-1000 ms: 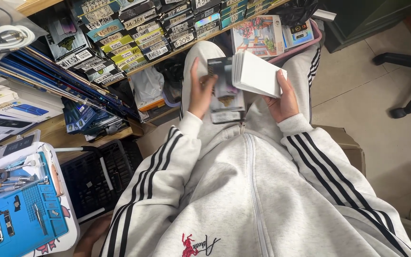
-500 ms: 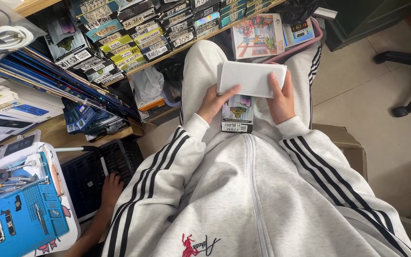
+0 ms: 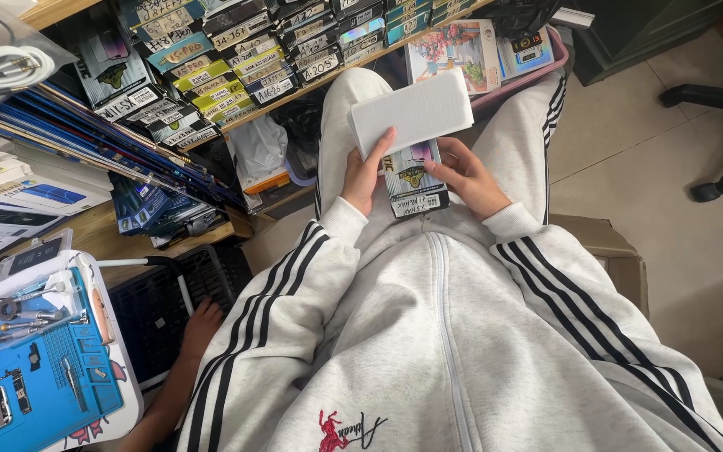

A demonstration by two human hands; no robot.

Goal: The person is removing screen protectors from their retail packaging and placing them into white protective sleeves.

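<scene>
White box [image 3: 412, 113] in left hand [image 3: 363, 177]

The white box [image 3: 412, 111] covered the upper part of the printed package [image 3: 412, 177], so its top could not be seen. The left hand [image 3: 365, 178] hid the package's left edge, and its palm side was out of view. Fingertips of the right hand [image 3: 468, 177] were tucked behind the package. Low and left of the hands, another person's hand [image 3: 202, 325] showed, the arm cut off by the bottom edge. The blue mat [image 3: 23, 389] was cut by the left edge.
</scene>
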